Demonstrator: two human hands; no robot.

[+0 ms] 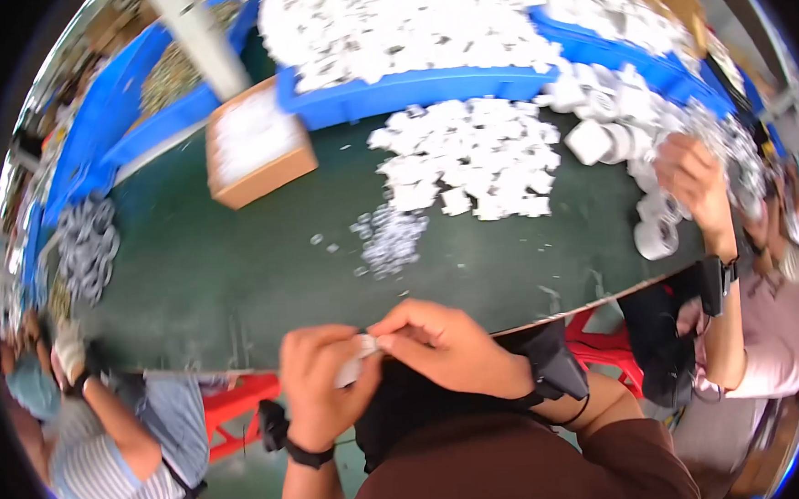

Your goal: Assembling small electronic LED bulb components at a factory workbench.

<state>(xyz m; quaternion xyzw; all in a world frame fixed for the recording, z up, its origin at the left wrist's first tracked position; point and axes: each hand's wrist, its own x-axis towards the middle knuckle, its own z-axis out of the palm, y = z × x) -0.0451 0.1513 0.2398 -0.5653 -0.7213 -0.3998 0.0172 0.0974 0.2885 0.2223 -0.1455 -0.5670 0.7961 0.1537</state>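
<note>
Just off the table's near edge, my two hands meet in front of my body. My left hand (320, 373) is closed around a small white plastic part (349, 370), which shows between its thumb and fingers. The fingertips of my right hand (437, 343) pinch at the upper end of that part, touching my left fingers; whatever they hold there is too small to name. Beyond my hands lies a loose pile of small pale clips (392, 241). Farther back spreads a heap of flat white plastic pieces (467, 158).
A blue bin (417, 93) heaped with white parts stands at the back, beside a cardboard box (267, 171). Grey rings (88, 246) lie at far left. White cylindrical parts (657, 238) are at right, where a co-worker's hand (691, 177) reaches. Another co-worker's gloved hand (69, 347) rests at left.
</note>
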